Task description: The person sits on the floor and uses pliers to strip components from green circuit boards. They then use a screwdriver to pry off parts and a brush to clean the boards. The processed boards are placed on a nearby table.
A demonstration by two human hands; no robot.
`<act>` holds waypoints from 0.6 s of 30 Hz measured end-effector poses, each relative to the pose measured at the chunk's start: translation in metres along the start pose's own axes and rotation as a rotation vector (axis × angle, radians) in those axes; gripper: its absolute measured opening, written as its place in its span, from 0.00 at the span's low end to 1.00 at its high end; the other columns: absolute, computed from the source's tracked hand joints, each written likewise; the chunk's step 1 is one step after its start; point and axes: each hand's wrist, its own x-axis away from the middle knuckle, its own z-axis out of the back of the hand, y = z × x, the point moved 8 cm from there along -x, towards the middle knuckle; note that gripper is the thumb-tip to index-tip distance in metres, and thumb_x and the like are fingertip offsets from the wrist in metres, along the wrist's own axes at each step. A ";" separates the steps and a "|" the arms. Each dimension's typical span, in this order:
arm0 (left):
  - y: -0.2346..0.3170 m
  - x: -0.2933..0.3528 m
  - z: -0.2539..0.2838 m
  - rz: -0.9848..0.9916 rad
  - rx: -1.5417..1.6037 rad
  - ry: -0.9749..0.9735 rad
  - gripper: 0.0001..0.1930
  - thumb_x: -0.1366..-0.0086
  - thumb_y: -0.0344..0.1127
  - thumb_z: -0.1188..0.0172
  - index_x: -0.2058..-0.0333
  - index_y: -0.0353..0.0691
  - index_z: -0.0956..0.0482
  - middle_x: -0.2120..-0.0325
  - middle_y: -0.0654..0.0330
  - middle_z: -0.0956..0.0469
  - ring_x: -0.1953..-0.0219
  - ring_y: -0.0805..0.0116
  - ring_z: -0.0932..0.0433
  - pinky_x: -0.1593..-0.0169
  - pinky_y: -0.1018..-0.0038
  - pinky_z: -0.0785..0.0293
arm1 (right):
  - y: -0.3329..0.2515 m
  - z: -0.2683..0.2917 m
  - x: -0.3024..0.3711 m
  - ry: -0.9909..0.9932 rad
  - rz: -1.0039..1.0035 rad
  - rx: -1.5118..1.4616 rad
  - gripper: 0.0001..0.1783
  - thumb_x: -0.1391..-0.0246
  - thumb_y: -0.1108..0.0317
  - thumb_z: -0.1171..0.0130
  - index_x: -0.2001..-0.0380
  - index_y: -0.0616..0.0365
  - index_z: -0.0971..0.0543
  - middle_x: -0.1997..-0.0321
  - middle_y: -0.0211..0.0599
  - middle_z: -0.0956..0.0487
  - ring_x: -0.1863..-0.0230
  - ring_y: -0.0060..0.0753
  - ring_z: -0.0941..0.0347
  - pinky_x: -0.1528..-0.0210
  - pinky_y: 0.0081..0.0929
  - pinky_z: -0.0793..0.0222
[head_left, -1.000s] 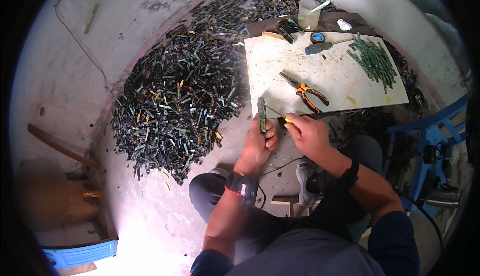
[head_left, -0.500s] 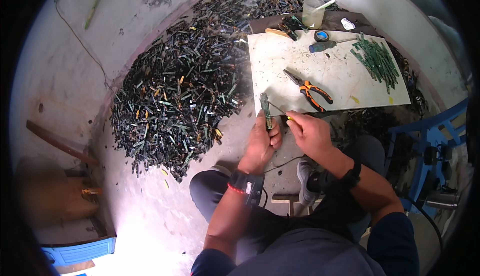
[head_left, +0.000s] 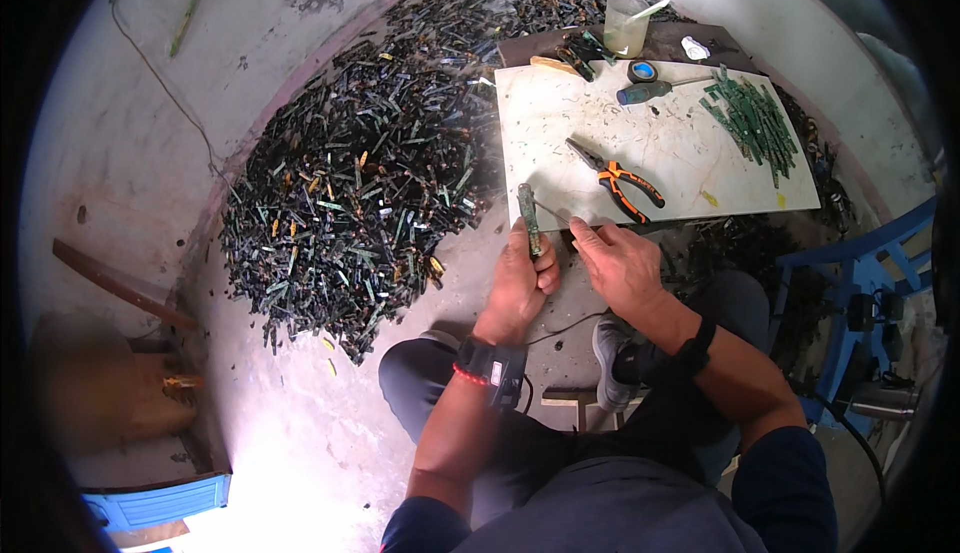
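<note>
A narrow green circuit board strip [head_left: 528, 217] stands tilted up from my left hand [head_left: 516, 281], which is closed around its lower end. My right hand [head_left: 622, 265] pinches a thin screwdriver [head_left: 553, 215] whose metal shaft points left at the strip. Its handle is hidden in my fingers, and whether the tip touches is too small to tell. Just beyond both hands, pliers [head_left: 618, 181] with orange and black handles lie on the white board [head_left: 540, 113]. Several similar green strips [head_left: 752, 125] are heaped on the board's right side.
A big pile of dark strips [head_left: 360, 183] covers the floor at left. Along the board's far side are a larger screwdriver [head_left: 645, 94], a tape roll [head_left: 642, 72] and a cloudy plastic cup [head_left: 625, 28]. A blue chair [head_left: 850, 263] stands at right.
My right hand has shifted slightly up and left, its fingers turning over the screwdriver so the yellow part no longer shows. The left hand and strip have barely moved.
</note>
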 end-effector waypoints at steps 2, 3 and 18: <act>0.002 0.000 -0.001 -0.023 0.009 -0.011 0.21 0.30 0.54 0.64 0.76 0.47 0.39 0.86 0.71 0.49 0.86 0.77 0.50 0.81 0.79 0.51 | 0.001 -0.001 -0.002 -0.007 -0.036 -0.023 0.17 0.52 0.69 0.40 0.56 0.52 0.23 0.78 0.34 0.27 0.79 0.38 0.29 0.78 0.32 0.33; 0.003 0.000 -0.002 -0.034 0.014 -0.016 0.21 0.30 0.54 0.64 0.76 0.47 0.39 0.86 0.71 0.49 0.86 0.76 0.50 0.81 0.78 0.51 | 0.002 -0.003 -0.003 -0.012 -0.073 -0.064 0.16 0.51 0.68 0.41 0.57 0.53 0.23 0.79 0.35 0.27 0.79 0.37 0.29 0.77 0.31 0.33; 0.002 -0.002 0.000 -0.032 -0.054 -0.007 0.22 0.29 0.54 0.66 0.77 0.48 0.40 0.87 0.71 0.50 0.87 0.77 0.51 0.83 0.78 0.52 | 0.006 -0.006 -0.001 0.043 -0.011 -0.066 0.13 0.48 0.66 0.41 0.58 0.53 0.22 0.80 0.30 0.27 0.83 0.31 0.31 0.80 0.28 0.35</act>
